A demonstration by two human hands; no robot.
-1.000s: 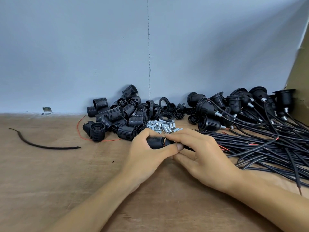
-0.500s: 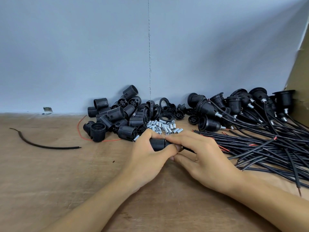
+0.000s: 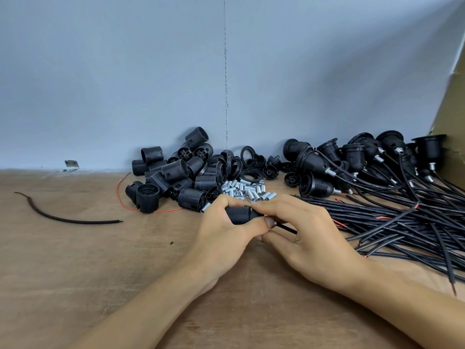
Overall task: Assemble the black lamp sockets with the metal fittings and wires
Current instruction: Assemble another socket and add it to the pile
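Right now, nearest to me, both arms reach out over the table [image 3: 75, 273] and meet in the middle. My left hand [image 3: 221, 230] is wrapped round one socket [image 3: 239, 215], with the fingers on top and the thumb along the front. The socket lies on its side, so its long way runs from left to right. My right hand [image 3: 309, 238] is curled on the socket's right end, with one finger over the top. A thin wire [image 3: 286, 227] comes out of that end and runs off to the right, under the right hand. I cannot see just where the right fingertips press, because the hands hide that spot. I think the next move is a twist or a push at the right end, so the right hand does the work and the left hand keeps the socket from moving. Just past the hands sit the small shiny fittings [image 3: 249, 190], close to both hands. To the left of them is a heap of loose sockets [image 3: 176, 177]. To the right, a big bunch of wires [image 3: 402, 222] fans across the table, nearer the right hand. Further back on that side are the done sockets [image 3: 352, 157], each with its wire. Behind it all is the wall [image 3: 151, 84].
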